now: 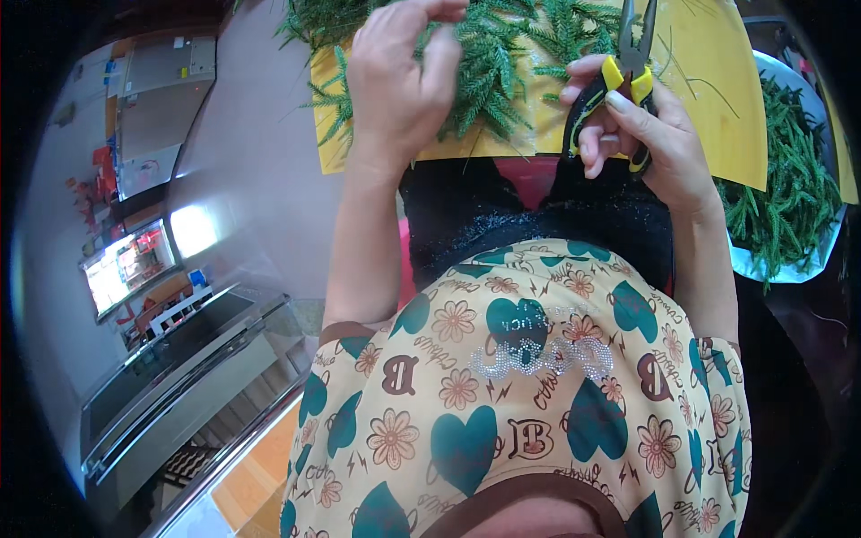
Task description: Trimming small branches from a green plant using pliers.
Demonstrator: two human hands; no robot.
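Pliers (628, 67), gripped in the right hand (641, 134) beside the green sprigs (493, 63) that the left hand (399, 81) pinches, should probably bite squarely across a steadied stem.

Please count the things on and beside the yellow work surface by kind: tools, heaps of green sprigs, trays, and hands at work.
Pliers: 1
Heaps of green sprigs: 2
Tray: 1
Hands, left hand and right hand: 2
Total: 6

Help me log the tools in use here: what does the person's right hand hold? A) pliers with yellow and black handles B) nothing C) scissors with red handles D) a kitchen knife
A: the right hand grips pliers with yellow and black handles above the yellow sheet.
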